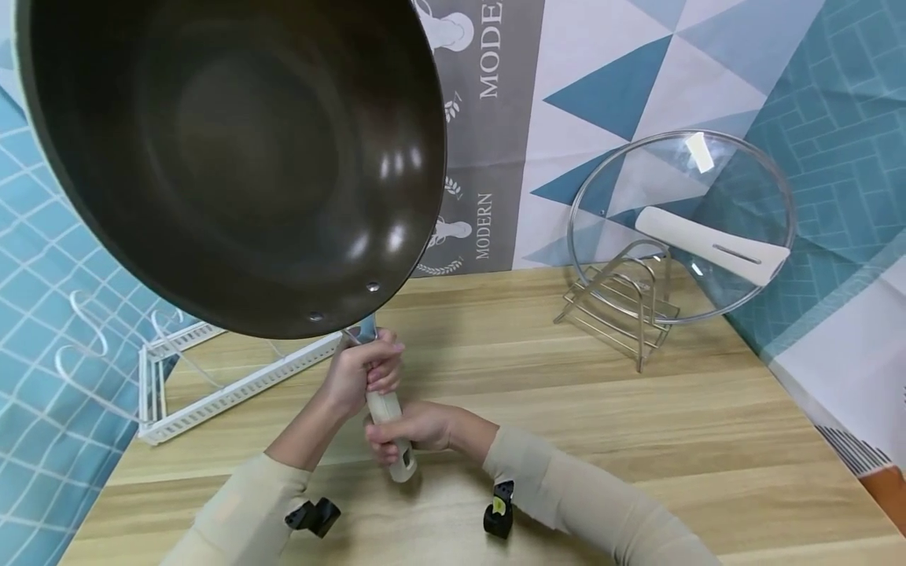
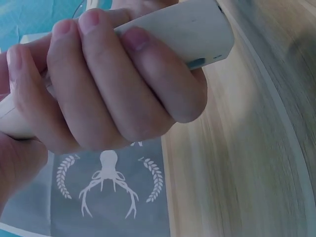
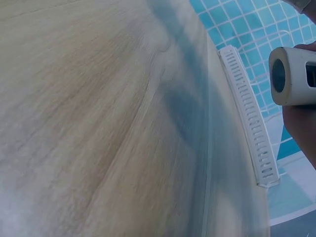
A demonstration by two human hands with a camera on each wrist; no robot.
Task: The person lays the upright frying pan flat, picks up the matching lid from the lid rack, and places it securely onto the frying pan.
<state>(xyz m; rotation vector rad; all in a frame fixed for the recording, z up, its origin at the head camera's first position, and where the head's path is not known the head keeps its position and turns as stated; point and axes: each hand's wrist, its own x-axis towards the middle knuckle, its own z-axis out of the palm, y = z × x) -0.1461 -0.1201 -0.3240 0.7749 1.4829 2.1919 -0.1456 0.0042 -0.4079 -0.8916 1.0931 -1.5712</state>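
Note:
A large dark wok is held up, its inside facing me, filling the upper left of the head view. My left hand grips the upper part of its pale handle, close to the wok. Lower down, near the handle's end, my right hand holds it too. Curled fingers wrap the handle in the left wrist view. The right wrist view shows the handle's hollow end at the right edge.
A glass lid with a white handle leans in a wire rack at the back right of the wooden table. A white rack with hooks stands at the left, partly behind the wok. Patterned sheets hang behind.

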